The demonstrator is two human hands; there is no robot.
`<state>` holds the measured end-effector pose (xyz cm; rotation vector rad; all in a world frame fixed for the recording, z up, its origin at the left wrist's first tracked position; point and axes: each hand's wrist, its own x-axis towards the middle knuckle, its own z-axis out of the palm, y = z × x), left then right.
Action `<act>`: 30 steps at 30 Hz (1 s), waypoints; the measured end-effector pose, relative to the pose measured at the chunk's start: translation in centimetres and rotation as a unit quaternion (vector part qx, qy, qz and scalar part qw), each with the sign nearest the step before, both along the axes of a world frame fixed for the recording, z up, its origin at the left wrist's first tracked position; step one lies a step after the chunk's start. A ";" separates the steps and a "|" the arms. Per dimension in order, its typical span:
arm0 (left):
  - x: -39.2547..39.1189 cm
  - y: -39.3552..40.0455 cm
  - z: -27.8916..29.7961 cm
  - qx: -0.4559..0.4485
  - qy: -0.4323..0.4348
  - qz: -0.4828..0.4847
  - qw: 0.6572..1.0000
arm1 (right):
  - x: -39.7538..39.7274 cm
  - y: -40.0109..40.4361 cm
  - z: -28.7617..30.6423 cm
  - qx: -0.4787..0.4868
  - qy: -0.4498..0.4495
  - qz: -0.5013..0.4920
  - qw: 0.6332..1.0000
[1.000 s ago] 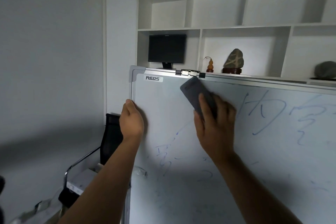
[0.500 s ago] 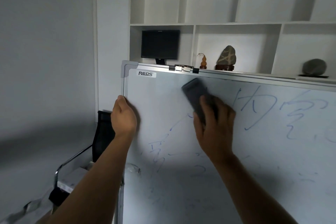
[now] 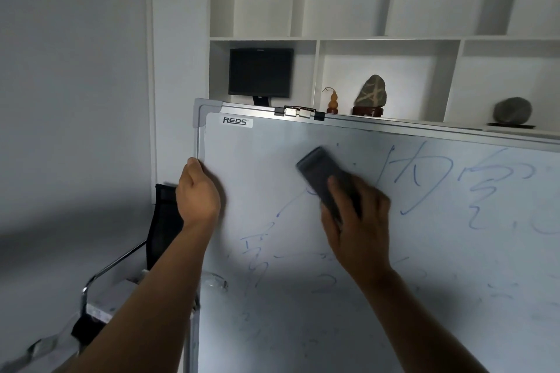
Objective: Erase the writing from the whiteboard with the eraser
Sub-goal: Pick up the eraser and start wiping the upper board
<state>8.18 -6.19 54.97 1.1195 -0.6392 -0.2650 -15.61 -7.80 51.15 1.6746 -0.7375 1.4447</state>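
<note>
A framed whiteboard (image 3: 260,154) fills the lower right of the head view, tilted slightly. Blue writing (image 3: 415,179) covers its upper right, and fainter blue marks (image 3: 257,257) sit lower left. My right hand (image 3: 360,224) presses a dark grey eraser (image 3: 324,175) flat against the board, angled up to the left, just left of the large blue character. My left hand (image 3: 197,191) grips the board's left frame edge below the top corner. The board's top left area looks wiped.
White wall shelves behind the board hold a black monitor (image 3: 260,73), a small orange gourd (image 3: 333,100) and two stones (image 3: 371,92). A black office chair (image 3: 163,221) with a chrome arm stands left of the board.
The eraser and my right hand slid down from the board's top edge to the upper middle. My left hand keeps its grip on the frame. The view shifted slightly.
</note>
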 end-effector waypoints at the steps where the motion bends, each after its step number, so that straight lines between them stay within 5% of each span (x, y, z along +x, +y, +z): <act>1: -0.1 0.0 0.0 0.000 0.000 -0.001 1.000 | -0.1 0.1 0.2 0.015 -0.061 0.011 0.998; 3: -0.2 0.0 0.1 0.003 0.004 0.003 1.000 | 0.4 0.4 0.2 0.033 -0.115 0.024 0.992; 7: 0.0 -0.1 0.1 0.011 0.003 0.007 1.000 | 0.5 0.4 -0.1 0.003 0.004 -0.009 1.000; 11: 0.0 -0.1 0.2 0.013 -0.003 0.009 1.000 | 1.1 0.7 0.8 0.042 -0.171 0.033 0.984; 15: 0.2 -0.2 0.1 0.009 0.003 0.002 1.000 | 1.6 0.7 -0.4 0.008 0.012 -0.015 1.000; 19: 0.0 -0.1 0.1 0.010 0.005 -0.003 1.000 | 1.1 0.7 0.5 0.040 -0.150 0.004 0.988; 23: 0.2 -0.2 0.1 0.009 0.008 -0.003 1.000 | 1.6 0.8 -0.8 0.010 0.014 -0.046 0.999; 27: 0.1 -0.3 0.0 0.009 0.009 0.000 1.000 | 0.8 1.0 1.5 0.052 -0.192 0.018 0.980; 30: 0.3 -0.3 0.1 0.012 0.008 0.002 1.000 | 1.9 1.5 1.2 0.026 -0.046 -0.025 0.998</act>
